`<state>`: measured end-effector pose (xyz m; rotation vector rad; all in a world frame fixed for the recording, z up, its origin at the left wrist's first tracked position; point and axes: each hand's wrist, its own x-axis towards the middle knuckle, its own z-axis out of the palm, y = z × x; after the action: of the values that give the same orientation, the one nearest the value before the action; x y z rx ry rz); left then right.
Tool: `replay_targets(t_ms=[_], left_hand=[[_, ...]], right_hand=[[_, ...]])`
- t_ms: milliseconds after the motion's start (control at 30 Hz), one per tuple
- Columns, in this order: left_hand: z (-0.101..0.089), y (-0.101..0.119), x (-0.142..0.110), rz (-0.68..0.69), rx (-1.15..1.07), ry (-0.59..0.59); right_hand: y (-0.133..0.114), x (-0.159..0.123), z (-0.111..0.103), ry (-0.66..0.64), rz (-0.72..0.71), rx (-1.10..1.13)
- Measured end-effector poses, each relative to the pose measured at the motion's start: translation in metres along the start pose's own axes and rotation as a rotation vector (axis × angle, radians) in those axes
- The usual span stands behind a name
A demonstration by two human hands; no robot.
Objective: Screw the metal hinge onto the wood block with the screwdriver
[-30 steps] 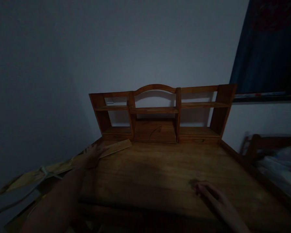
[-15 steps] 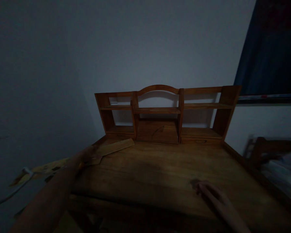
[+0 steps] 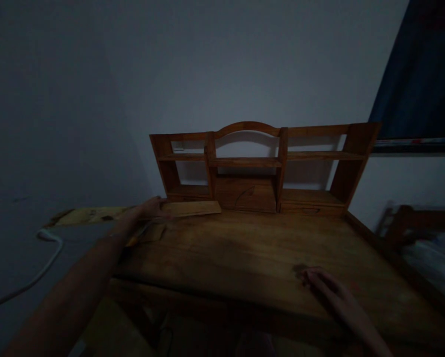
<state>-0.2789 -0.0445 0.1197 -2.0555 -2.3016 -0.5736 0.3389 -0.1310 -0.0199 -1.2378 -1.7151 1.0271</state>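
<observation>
The room is dim. My left hand (image 3: pixel 151 207) reaches out along the left side of a wooden desk (image 3: pixel 252 253) and is closed around a long flat wooden board (image 3: pixel 191 208). The board lies nearly level, its right end just in front of the desk's shelf unit (image 3: pixel 257 166) and its left end sticking out past the desk's left edge. My right hand (image 3: pixel 324 287) lies flat on the desk top at the front right, fingers stretched out, holding nothing.
The shelf unit with an arched middle stands at the back of the desk against a pale wall. A white cable (image 3: pixel 40 258) hangs at the left. A dark curtain (image 3: pixel 423 74) hangs at the upper right, with a wooden bed frame (image 3: pixel 412 228) below it.
My left hand has swung the board from a slant to nearly level and shifted it right toward the shelf unit. My right hand has stayed in place on the desk.
</observation>
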Motion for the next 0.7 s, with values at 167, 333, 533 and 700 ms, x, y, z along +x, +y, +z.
replay_targets(t_ms=[167,333,533,700], left_hand=[[0.013,0.024,0.035,0.205,0.100,-0.059],[0.043,0.093,0.039,0.375,-0.022,-0.136],[0.090,0.183,0.042,0.533,-0.124,-0.237],[0.135,0.233,0.046,0.636,-0.132,-0.288]], right_hand=[[0.002,0.001,0.000,-0.016,0.015,-0.006],[-0.004,0.000,0.000,0.006,0.014,-0.009],[-0.014,-0.001,0.002,0.025,-0.030,-0.007],[-0.015,-0.001,0.005,0.057,-0.037,0.055]])
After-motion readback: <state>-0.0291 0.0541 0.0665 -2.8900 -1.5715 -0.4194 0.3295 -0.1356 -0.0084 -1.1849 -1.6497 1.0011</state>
